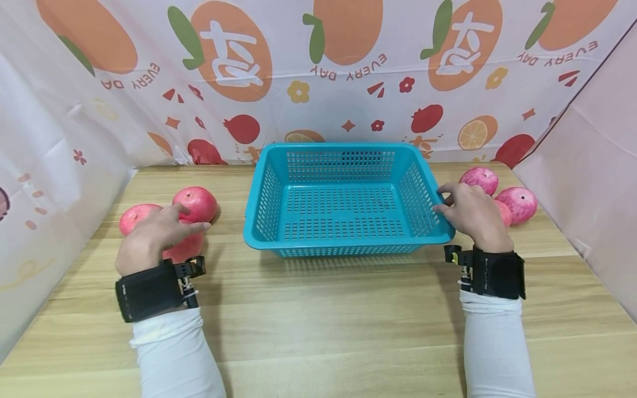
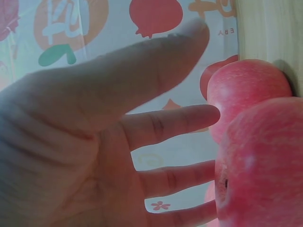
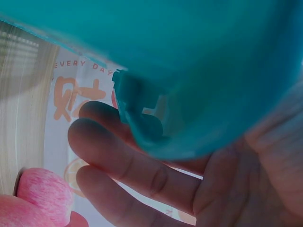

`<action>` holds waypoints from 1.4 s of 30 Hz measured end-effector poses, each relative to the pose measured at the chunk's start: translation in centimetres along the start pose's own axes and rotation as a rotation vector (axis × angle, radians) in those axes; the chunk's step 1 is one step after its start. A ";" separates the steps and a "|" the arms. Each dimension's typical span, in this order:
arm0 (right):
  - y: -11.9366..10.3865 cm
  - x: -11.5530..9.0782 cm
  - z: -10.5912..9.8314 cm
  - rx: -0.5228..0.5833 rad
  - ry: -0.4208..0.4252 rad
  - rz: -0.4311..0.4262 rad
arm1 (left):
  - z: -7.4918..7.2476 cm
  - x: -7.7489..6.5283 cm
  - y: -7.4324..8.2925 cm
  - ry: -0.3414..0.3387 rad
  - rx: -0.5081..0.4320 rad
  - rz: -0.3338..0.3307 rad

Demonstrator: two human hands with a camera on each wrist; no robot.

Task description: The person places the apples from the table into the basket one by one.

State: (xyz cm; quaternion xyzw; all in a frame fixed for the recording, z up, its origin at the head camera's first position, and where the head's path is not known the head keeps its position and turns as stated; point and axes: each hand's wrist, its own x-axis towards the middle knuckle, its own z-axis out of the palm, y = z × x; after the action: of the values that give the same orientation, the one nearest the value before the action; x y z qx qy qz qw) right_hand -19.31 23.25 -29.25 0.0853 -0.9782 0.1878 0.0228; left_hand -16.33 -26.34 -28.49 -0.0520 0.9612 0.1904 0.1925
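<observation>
My left hand (image 1: 155,235) is over three red apples on the left of the table. Its fingers are extended in the left wrist view, their tips right at the nearest apple (image 2: 270,161); another apple (image 2: 248,85) lies behind. In the head view, one apple (image 1: 196,202) shows beyond the fingers and another (image 1: 184,250) partly under the hand. On the right, my right hand (image 1: 475,215) grips the rim of a blue plastic basket (image 1: 348,244). The right wrist view has the curled fingers (image 3: 142,172) below the rim; the basket hides the thumb there.
Streaked pink-purple round fruits (image 1: 517,204) lie just right of my right hand, one partly hidden by it. The basket holds nothing and stands near the back of the wooden table (image 1: 323,326). A fruit-print cloth (image 1: 348,83) hangs behind.
</observation>
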 end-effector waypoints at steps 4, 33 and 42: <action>0.0 0.0 0.0 0.000 0.001 0.000 | 0.1 0.2 -0.1 -0.008 -0.004 0.006; 0.0 0.2 -0.1 -0.008 -0.008 0.006 | 0.6 0.4 0.0 -0.051 -0.076 0.023; 0.0 0.2 0.0 -0.002 0.003 0.009 | 0.7 0.5 0.2 -0.077 -0.115 -0.009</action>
State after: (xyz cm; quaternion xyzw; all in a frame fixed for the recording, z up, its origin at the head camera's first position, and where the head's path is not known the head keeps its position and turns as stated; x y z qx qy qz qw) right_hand -19.49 23.25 -29.23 0.0808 -0.9788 0.1869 0.0236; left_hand -16.55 -25.92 -29.21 -0.0598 0.9403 0.2465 0.2268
